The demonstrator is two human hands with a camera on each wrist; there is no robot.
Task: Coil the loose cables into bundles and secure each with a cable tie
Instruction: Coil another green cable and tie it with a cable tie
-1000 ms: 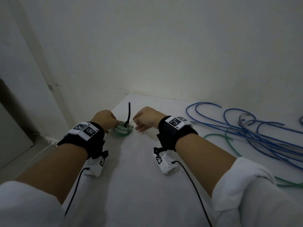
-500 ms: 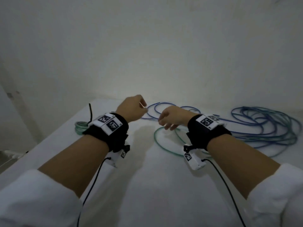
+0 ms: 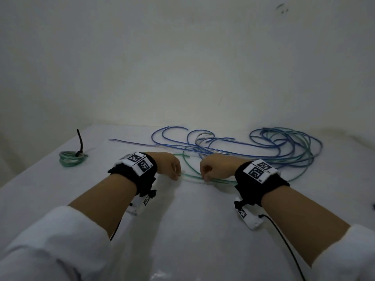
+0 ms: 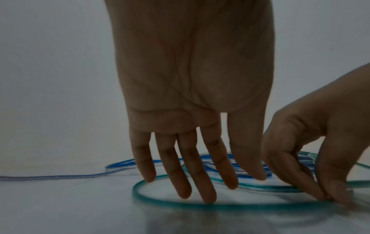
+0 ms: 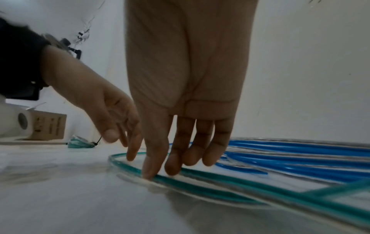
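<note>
A plain white wall [image 3: 182,57] stands at the far edge of the white table [image 3: 192,230]. A few small dark marks [image 3: 281,8] sit high on the wall. The light is dim. A brown box [image 5: 48,125] stands past the table's left edge.

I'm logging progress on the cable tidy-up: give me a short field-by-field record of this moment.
done: one green bundle, black tie on it, at the far left of the table
loose: blue cables; green cable
left hand: open, straight fingers pointing down at the green cable's loop
right hand: thumb and fingertip seem to pinch the green cable on the table
stage: next coil not yet formed
</note>
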